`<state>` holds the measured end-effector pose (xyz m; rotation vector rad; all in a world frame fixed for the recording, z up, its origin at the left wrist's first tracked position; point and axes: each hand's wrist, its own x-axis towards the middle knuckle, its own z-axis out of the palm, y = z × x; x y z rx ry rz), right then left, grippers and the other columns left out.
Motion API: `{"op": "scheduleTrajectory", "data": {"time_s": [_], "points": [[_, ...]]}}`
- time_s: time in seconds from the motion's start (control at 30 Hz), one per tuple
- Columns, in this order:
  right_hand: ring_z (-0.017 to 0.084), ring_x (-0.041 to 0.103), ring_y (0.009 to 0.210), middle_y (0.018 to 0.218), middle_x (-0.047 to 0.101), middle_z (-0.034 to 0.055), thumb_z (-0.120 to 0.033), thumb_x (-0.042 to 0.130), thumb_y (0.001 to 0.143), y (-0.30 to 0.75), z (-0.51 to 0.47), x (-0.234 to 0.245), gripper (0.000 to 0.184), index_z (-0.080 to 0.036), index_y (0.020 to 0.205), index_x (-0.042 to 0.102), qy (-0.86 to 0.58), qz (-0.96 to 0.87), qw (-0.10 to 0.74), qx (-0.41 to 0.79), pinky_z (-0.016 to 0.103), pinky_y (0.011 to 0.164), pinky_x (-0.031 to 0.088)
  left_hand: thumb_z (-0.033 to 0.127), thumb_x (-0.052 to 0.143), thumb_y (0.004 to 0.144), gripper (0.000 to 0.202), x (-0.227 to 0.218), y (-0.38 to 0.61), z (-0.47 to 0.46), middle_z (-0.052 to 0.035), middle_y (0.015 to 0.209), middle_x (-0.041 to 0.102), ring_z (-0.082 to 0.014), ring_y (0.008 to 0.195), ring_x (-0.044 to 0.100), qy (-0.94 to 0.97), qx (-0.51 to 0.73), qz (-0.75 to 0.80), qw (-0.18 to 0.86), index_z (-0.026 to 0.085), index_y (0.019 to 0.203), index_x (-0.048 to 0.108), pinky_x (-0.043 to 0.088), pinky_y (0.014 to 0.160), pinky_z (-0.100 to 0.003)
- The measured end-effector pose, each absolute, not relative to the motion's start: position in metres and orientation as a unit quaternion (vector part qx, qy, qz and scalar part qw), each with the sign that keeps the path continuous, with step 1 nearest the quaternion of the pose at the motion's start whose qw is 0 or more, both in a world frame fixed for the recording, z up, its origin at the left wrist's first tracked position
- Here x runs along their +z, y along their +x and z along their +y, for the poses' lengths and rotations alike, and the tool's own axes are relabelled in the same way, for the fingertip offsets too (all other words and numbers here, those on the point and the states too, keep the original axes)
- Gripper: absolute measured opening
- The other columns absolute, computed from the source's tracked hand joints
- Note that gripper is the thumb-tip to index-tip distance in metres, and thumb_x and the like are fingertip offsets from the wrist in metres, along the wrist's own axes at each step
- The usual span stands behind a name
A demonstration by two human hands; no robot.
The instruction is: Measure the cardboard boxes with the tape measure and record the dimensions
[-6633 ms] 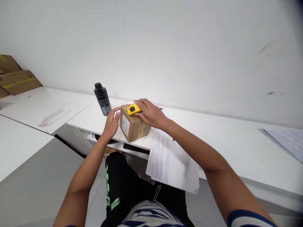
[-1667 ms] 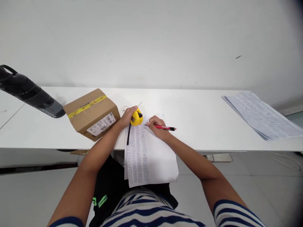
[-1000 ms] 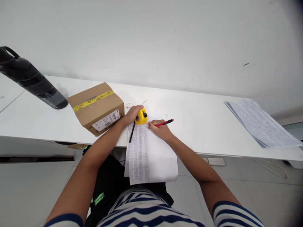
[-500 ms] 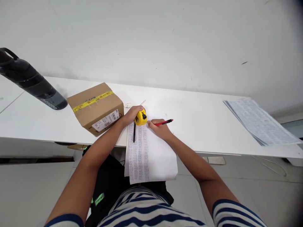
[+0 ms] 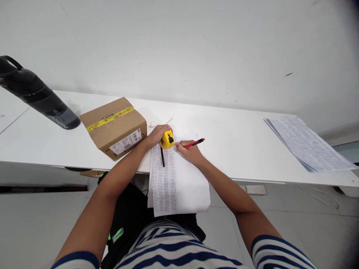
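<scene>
A yellow tape measure (image 5: 167, 139) with a black button is in my left hand (image 5: 157, 135), whose fingers are closed round its far side. From the tape measure a black strap (image 5: 162, 158) hangs over the paper. My right hand (image 5: 188, 151) grips a red pen (image 5: 196, 143), its back end pointing right; the writing tip is hidden by my fingers. Both hands rest on a sheet of paper (image 5: 193, 186) with columns of small blue handwriting on its left half. The sheet lies partly on the table and overhangs its front edge.
On the white table (image 5: 235, 138), a taped cardboard box (image 5: 114, 127) stands left of my left forearm. A dark bottle (image 5: 39, 95) is farther left. A stack of written sheets (image 5: 308, 144) lies at the right, overhanging slightly. The wall (image 5: 185, 48) rises behind.
The black strap's lower end has swung slightly to the right. Both hands stay in almost the same place, still holding the tape measure and the pen.
</scene>
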<state>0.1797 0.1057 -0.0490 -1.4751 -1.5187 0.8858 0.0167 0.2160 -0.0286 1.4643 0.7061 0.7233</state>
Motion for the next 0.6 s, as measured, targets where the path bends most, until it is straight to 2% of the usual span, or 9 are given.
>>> {"op": "scheduleTrajectory", "data": {"time_s": [0.13, 0.3, 0.43, 0.6], "points": [[0.011, 0.031, 0.055, 0.052, 0.035, -0.0034, -0.052, 0.058, 0.084, 0.1785, 0.1052, -0.0481, 0.051, -0.023, 0.051, 0.032, -0.582, -0.601, 0.416, 0.356, 0.03, 0.054, 0.026, 0.045, 0.052, 0.081, 0.036, -0.0297, 0.0167, 0.2165, -0.0032, 0.062, 0.061, -0.0141, 0.059, 0.055, 0.631, 0.323, 0.306, 0.636, 0.015, 0.067, 0.065, 0.042, 0.057, -0.026], [0.01, 0.025, 0.055, 0.052, 0.027, -0.0049, -0.052, 0.059, 0.083, 0.1777, 0.1043, -0.0476, 0.054, -0.024, 0.051, 0.026, -0.591, -0.587, 0.435, 0.342, 0.029, 0.052, 0.022, 0.044, 0.053, 0.081, 0.035, -0.0315, 0.0165, 0.2163, -0.0035, 0.063, 0.062, -0.0132, 0.058, 0.056, 0.623, 0.316, 0.312, 0.643, 0.014, 0.069, 0.067, 0.042, 0.056, -0.025], [0.012, 0.031, 0.056, 0.051, 0.034, -0.0036, -0.053, 0.059, 0.083, 0.1786, 0.1047, -0.0484, 0.05, -0.023, 0.052, 0.034, -0.589, -0.595, 0.416, 0.356, 0.029, 0.052, 0.025, 0.044, 0.053, 0.083, 0.034, -0.0332, 0.0159, 0.2171, -0.0032, 0.064, 0.063, -0.0132, 0.058, 0.057, 0.624, 0.304, 0.312, 0.649, 0.015, 0.072, 0.068, 0.042, 0.056, -0.025], [0.01, 0.025, 0.054, 0.052, 0.029, -0.0051, -0.044, 0.057, 0.084, 0.1789, 0.1031, -0.0486, 0.048, -0.023, 0.051, 0.029, -0.594, -0.589, 0.424, 0.347, 0.03, 0.053, 0.022, 0.043, 0.051, 0.083, 0.035, -0.033, 0.0159, 0.2162, -0.0035, 0.065, 0.064, -0.0139, 0.06, 0.058, 0.626, 0.31, 0.306, 0.647, 0.015, 0.072, 0.067, 0.043, 0.057, -0.025]]}}
